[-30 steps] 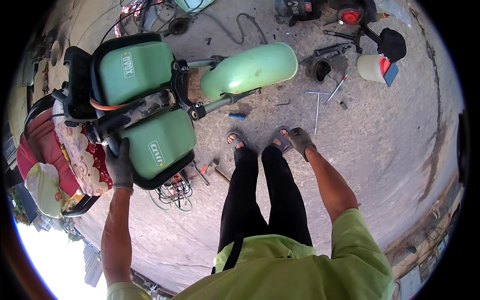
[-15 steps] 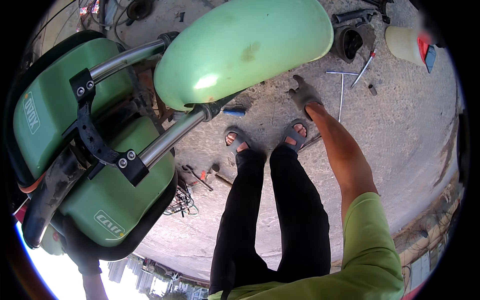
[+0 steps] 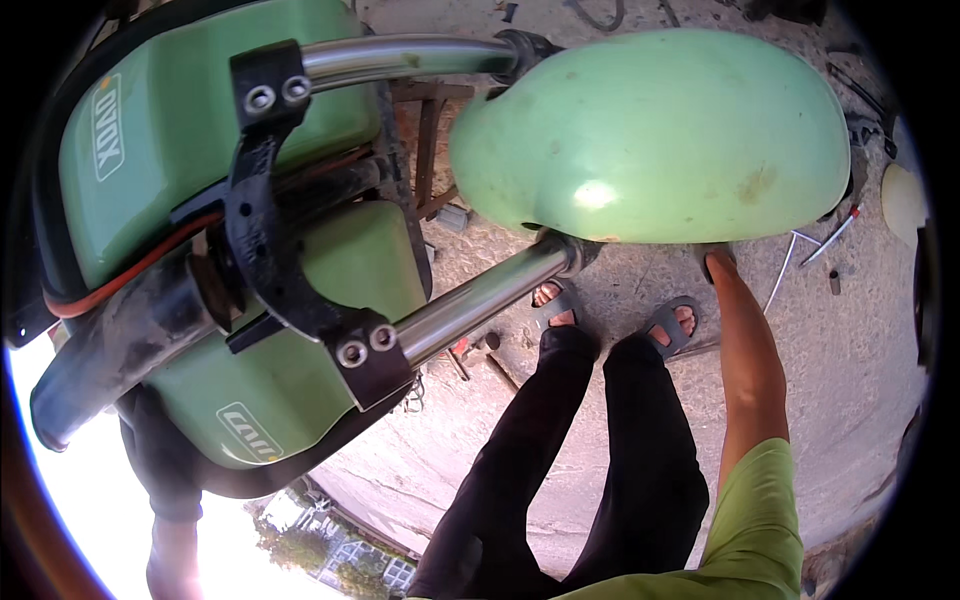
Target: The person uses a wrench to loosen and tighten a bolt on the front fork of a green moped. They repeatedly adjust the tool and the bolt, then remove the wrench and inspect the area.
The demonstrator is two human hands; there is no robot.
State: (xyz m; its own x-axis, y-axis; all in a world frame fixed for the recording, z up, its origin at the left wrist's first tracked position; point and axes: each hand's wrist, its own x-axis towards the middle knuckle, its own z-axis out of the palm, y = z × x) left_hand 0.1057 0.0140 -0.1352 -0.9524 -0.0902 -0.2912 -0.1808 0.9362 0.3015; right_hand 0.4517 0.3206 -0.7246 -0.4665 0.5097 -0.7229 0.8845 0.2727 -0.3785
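Currently green motorcycle front end (image 3: pixel 250 240) fills 9–12 o'clock, fender (image 3: pixel 650 135) at 1 o'clock. Right hand (image 3: pixel 718 262) touches fender's lower edge, fingers hidden, can't tell. Left hand (image 3: pixel 160 460), gloved, under tank at 8 o'clock, grip unclear.

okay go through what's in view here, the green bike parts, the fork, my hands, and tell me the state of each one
Green fender: lifted off the ground, close to the camera.
Green tank: raised, tilted.
Chrome fork tubes: clamped in the black triple clamp.
Right hand: under the fender's edge, mostly hidden.
Left hand: gloved, below the tank, grip unclear.
Tools on the ground: lying loose.
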